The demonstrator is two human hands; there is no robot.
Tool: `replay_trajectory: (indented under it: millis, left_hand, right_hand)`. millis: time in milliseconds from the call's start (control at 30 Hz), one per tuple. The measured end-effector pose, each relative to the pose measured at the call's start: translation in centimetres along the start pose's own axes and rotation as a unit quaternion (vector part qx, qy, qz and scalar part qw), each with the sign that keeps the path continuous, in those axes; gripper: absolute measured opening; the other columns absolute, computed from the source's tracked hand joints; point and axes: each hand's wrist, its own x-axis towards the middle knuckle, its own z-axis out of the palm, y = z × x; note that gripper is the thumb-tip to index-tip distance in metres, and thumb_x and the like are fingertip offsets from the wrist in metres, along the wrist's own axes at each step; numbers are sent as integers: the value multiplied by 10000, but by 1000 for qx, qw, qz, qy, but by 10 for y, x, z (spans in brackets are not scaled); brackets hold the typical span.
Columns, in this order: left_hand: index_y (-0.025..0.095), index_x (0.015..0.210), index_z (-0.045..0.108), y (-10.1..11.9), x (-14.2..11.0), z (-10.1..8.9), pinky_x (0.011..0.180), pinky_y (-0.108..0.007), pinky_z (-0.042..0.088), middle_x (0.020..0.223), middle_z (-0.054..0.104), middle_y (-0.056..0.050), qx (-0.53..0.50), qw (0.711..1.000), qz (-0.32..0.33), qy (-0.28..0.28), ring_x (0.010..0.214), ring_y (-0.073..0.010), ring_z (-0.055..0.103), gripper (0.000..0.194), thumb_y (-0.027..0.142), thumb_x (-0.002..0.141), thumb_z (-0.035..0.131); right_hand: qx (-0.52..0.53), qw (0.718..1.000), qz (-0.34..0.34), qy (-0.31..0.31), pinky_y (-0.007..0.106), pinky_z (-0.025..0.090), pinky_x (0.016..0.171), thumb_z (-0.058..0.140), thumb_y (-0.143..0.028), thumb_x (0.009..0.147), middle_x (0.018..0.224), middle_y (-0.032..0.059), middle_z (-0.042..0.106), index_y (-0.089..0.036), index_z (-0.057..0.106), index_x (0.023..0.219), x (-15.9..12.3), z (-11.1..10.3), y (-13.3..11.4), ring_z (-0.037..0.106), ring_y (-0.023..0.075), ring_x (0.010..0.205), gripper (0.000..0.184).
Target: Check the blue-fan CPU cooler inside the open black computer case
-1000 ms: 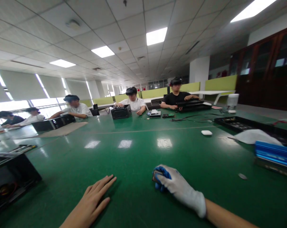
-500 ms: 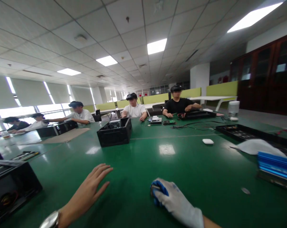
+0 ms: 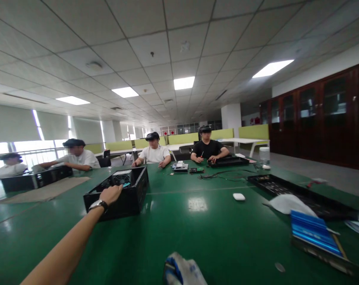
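My bare left hand (image 3: 111, 194), with a watch on the wrist, reaches forward to the black open-topped computer case (image 3: 120, 208). Its fingers are closed over the near wall, the tips partly hidden inside. A fan (image 3: 122, 179) sits in the case, and a small teal patch shows beside my fingertips. At the bottom edge of the view is my right hand (image 3: 185, 271), in a white and blue glove, blurred and partly cut off. It is curled round a small dark object that I cannot make out.
On the right lie a blue ribbed metal part (image 3: 314, 231), a white cloth or bag (image 3: 294, 204) and a long black tray-like panel (image 3: 304, 194). A white earbud case (image 3: 239, 196) rests on the green table (image 3: 215, 237). Several people sit along the far side with computer parts.
My left hand has gone from hovering over the table to the computer case, which now stands nearer. My right hand has dropped toward the bottom edge. The view has tilted up and turned right.
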Motion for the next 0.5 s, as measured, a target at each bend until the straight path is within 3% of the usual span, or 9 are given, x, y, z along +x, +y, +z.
replay_trajectory:
  millis: [33,100,200,267,333,400,500]
  left_hand:
    - [151,1240,618,4,-15,-7,904,-445,573,1191,656,-88,6,1000,4,-12,1028,-226,665,328,375,1000,630]
    - [150,1263,608,13,-56,-23,922,-462,559,1181,662,-92,16,999,19,-33,1032,-232,665,334,373,1014,604]
    - [179,1225,653,22,-147,-56,941,-444,528,1135,690,-91,10,995,66,-79,1028,-254,678,281,320,1060,474]
    - [228,1102,716,27,-213,-84,892,-357,538,1047,726,-45,-22,985,108,-135,954,-228,705,380,363,1088,361]
    - [278,1116,721,30,-269,-114,836,-295,554,999,743,3,-97,963,158,-196,892,-197,718,441,458,1089,319]
    - [335,1315,634,30,-304,-136,921,-339,548,1167,722,0,-147,939,235,-206,1034,-231,699,397,548,1031,456]
    - [391,1505,450,23,-319,-138,1113,-571,401,1555,465,-80,-78,908,376,-168,1380,-406,463,810,628,797,763]
  right_hand:
    - [24,999,-17,23,485,445,1061,541,-502,887,1307,149,669,-251,599,1340,-3,-2,-1,592,365,1248,521]
    - [130,989,-50,55,461,519,963,482,-544,908,1185,156,715,-188,633,1217,-7,-10,-6,675,330,1098,495]
    - [291,949,-66,101,375,582,733,488,-637,872,943,119,747,-180,604,992,-8,-28,-10,727,261,821,487]
    - [322,936,-54,130,386,576,823,491,-695,857,1006,132,743,-184,576,1006,-5,-40,-9,729,273,930,539]
    - [324,934,-47,143,407,541,930,476,-726,865,1069,147,731,-184,565,1031,-5,-47,-7,711,287,1036,573]
    - [314,938,-48,137,421,526,948,492,-752,848,1078,157,723,-181,566,1027,-10,-48,-5,707,301,1042,603]
    - [288,950,-65,102,424,537,894,506,-760,837,1060,160,723,-173,576,1016,-29,-47,-6,717,300,969,618]
